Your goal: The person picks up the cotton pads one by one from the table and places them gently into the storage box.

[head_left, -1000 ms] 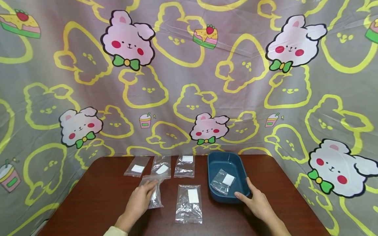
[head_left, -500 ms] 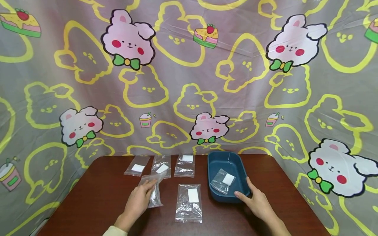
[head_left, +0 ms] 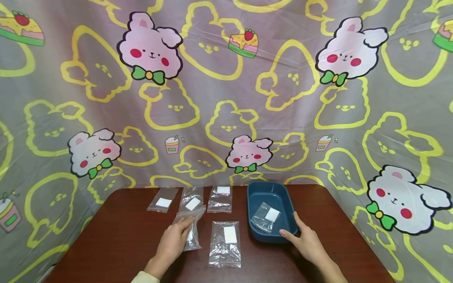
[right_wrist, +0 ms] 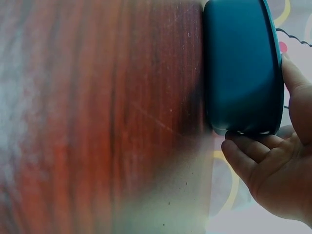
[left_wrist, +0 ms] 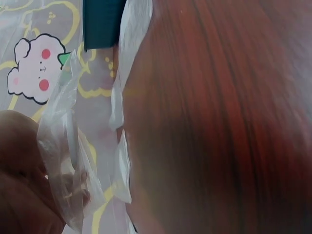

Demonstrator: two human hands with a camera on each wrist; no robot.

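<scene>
My left hand (head_left: 172,239) grips a clear plastic zip bag (head_left: 193,240) with something white inside. The left wrist view shows this bag (left_wrist: 61,131) raised off the tabletop. At the table's right, my right hand (head_left: 311,240) holds the near right corner of a blue plastic bin (head_left: 270,239), thumb at the near rim and fingers along the side. Inside the bin lies a small clear bag (head_left: 262,220) with a white card. Another bag (head_left: 221,251) with a white card lies flat between my hands.
Three similar bags, left (head_left: 159,194), middle (head_left: 191,192) and right (head_left: 219,202), lie in a row at the back of the brown wooden table (head_left: 116,232). A patterned curtain (head_left: 209,90) hangs behind and at both sides.
My left hand has shifted slightly right with the bag, whose top edge now tilts up towards the right. My right hand and the bin keep their places; the head view has turned a little.
</scene>
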